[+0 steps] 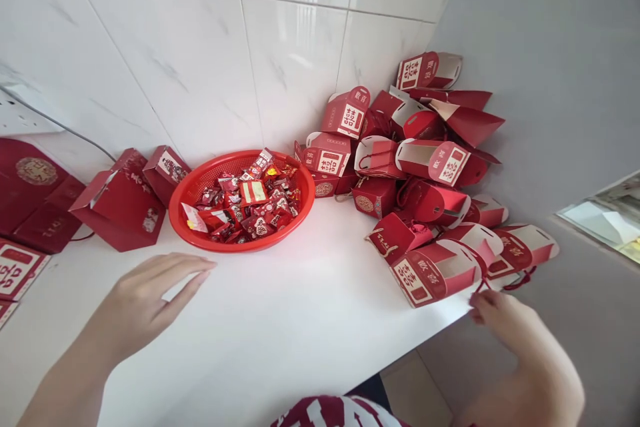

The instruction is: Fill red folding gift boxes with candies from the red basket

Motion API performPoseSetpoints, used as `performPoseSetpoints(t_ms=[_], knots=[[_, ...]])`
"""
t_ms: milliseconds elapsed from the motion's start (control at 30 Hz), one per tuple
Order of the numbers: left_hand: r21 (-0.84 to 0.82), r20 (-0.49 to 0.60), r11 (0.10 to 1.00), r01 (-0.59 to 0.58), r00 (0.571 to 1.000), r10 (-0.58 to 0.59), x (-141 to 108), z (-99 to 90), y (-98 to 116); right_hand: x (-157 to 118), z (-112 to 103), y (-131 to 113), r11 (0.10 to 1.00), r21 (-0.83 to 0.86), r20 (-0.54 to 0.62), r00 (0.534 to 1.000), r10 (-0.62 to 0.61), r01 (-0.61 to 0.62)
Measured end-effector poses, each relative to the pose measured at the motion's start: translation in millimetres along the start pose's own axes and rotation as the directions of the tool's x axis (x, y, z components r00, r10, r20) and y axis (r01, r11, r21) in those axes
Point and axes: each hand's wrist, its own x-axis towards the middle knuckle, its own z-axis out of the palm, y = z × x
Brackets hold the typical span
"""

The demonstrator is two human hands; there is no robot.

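My left hand [150, 297] is over the white table, just in front of the red plastic basket [240, 243]; its fingers are stretched out and it holds nothing. Wrapped candies [255, 203], mostly red, fill the basket. At the table's right edge, my right hand [495, 313] has its fingers pinched on a thin red cord [483, 284]. The cord hangs by the open end of a red gift box [435, 273], which lies on its side with a white-and-red label. Where the cord is attached is hidden.
A heap of red gift boxes [380, 160] leans against the tiled wall and grey side panel [560, 113]. More red boxes [120, 200] stand left of the basket. A cable [65, 127] runs from a wall socket [20, 117]. The white table [280, 320] ends at a front edge.
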Motion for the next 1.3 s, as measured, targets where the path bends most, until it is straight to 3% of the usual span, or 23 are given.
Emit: performPoseSetpoints(t_ms=[33,100,167,267,433,533,600,800,933,1033,1133,1200,1300], knots=[[-0.013,0.045,1.000,0.015,0.999,-0.014,-4.0,6.3,1.7,1.0,10.4,-4.2,0.995,0.083,0.095,0.994,-0.062,0.054],[-0.033,0.139,0.998,0.050,0.989,-0.045,-10.6,18.9,5.0,-1.7,29.2,-21.8,0.964,0.164,0.147,0.961,-0.234,0.210],[-0.046,0.231,0.995,0.085,0.970,-0.072,-15.6,29.9,8.4,-9.4,42.3,-44.5,0.905,0.216,0.197,0.892,-0.408,0.366],[-0.057,0.335,0.991,0.121,0.937,-0.095,-20.2,41.3,13.8,-23.0,53.0,-74.2,0.800,0.328,0.281,0.756,-0.591,0.503],[-0.082,0.382,0.986,0.147,0.918,-0.105,-21.8,50.6,20.1,-36.4,73.4,-110.5,0.558,0.410,0.161,0.545,-0.823,0.722],[-0.115,0.389,0.984,0.139,0.917,-0.084,-20.9,57.1,22.8,-32.2,91.7,-137.5,0.409,0.393,0.002,0.444,-0.896,0.823],[-0.143,0.391,0.981,0.128,0.918,-0.063,-20.7,63.4,25.5,-20.3,102.5,-158.6,0.358,0.314,-0.059,0.395,-0.917,0.879],[-0.187,0.380,0.972,0.143,0.923,-0.063,-28.8,90.3,35.2,35.4,114.3,-210.2,0.306,0.224,-0.139,0.341,-0.930,0.925],[-0.134,0.415,0.977,0.163,0.905,-0.094,-38.7,108.8,35.5,32.9,106.3,-211.1,0.242,0.177,-0.231,0.279,-0.932,0.954],[-0.120,0.445,0.983,0.141,0.893,-0.074,-42.7,120.0,32.8,15.0,91.7,-192.0,0.267,0.128,-0.361,0.295,-0.884,0.955],[-0.117,0.485,0.988,0.097,0.874,-0.029,-43.0,127.7,30.1,7.9,66.7,-162.7,0.380,0.072,-0.553,0.354,-0.754,0.922],[-0.102,0.508,0.991,0.089,0.861,-0.025,-41.9,130.6,29.0,13.0,42.7,-139.6,0.518,-0.033,-0.717,0.341,-0.609,0.855],[-0.085,0.535,0.992,0.097,0.844,-0.037,-40.1,132.0,28.4,30.9,-3.8,-100.6,0.735,-0.156,-0.829,0.317,-0.461,0.660]])
